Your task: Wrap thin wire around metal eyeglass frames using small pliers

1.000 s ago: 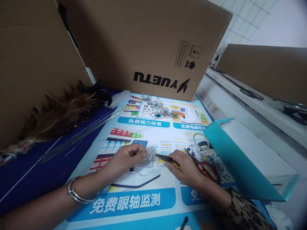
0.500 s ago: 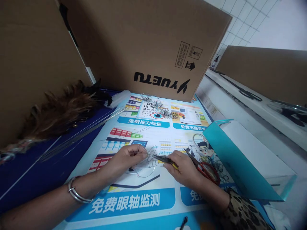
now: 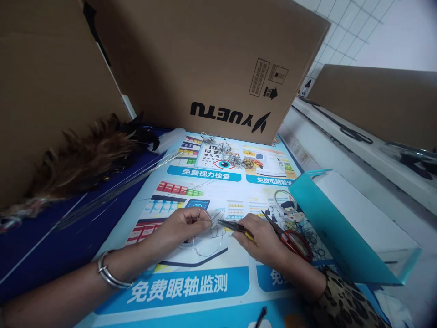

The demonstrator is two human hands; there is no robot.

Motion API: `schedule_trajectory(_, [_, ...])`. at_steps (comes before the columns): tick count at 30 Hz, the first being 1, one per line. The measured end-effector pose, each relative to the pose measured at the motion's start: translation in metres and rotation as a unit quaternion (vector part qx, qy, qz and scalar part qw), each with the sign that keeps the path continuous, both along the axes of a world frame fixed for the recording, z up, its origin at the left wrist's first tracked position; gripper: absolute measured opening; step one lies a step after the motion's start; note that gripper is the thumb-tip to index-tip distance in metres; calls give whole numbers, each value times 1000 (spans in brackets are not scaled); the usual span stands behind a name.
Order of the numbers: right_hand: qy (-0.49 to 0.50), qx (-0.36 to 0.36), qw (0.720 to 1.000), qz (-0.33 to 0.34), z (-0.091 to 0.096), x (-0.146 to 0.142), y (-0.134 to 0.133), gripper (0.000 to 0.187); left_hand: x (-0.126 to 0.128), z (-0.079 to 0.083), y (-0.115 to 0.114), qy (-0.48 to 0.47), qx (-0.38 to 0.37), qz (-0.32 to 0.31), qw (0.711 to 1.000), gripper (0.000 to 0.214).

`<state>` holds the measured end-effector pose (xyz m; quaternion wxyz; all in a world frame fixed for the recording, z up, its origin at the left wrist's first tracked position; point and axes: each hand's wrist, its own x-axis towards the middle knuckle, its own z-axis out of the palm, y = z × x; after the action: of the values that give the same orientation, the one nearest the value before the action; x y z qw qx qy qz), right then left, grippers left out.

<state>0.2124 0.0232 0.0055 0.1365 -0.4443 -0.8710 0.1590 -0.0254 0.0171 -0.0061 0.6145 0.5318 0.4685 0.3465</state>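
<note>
Wire (image 3: 217, 224), a thin looped piece, is in front of me above the middle of the printed sheet (image 3: 235, 259) that covers the worktop. My left hand (image 3: 186, 225) has it by the near side, thumb and forefinger pinched together with no gap that I can see. A wide, fine loop of it hangs below my fingertips.

My right hand (image 3: 261, 237) is wrapped around the pliers (image 3: 234, 225), fingers curled on the yellow-and-black handles. The pliers' tips reach in among the loops from the right; I cannot tell whether they bite on the wire.

Just beyond my right hand lie red-handled scissors (image 3: 297, 241), pointing away from me, with a clear ring (image 3: 276, 199) near their tips. A tangle of small wire pieces (image 3: 312, 239) lies between the scissors and the teal box (image 3: 327, 232). Farther off, more wire clusters (image 3: 235, 159) lie before the carton (image 3: 218, 68). To my left, long straight strands (image 3: 119, 193) stretch over the blue cloth (image 3: 23, 259), near brown feathers (image 3: 85, 159).
</note>
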Motion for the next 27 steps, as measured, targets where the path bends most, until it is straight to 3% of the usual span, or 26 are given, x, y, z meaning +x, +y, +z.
schedule_trajectory(7, [9, 0, 1000, -10, 1, 1, 0, 23, 1, 4, 0, -13, -10, 18, 1000, 16])
schedule_trajectory(27, [6, 2, 1000, -4, 2, 0, 0, 24, 2, 10, -1, 11, -29, -13, 999, 19])
